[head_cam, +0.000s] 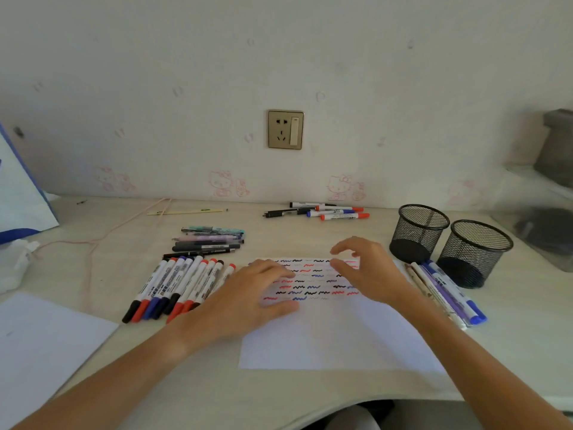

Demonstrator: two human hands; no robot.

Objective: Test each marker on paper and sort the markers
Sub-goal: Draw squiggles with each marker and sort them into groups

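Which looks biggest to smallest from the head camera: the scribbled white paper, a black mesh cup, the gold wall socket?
1. The scribbled white sheet of paper looks largest by far.
2. The nearer black mesh pen cup.
3. The gold wall socket looks smallest, though it sits farther back, so that ranking is unsure.

My left hand (248,301) flat on the paper (335,336), my right hand (366,268) over its far edge, marker row (179,287) left, 2 mesh cups (449,246) right, more markers (322,211) behind
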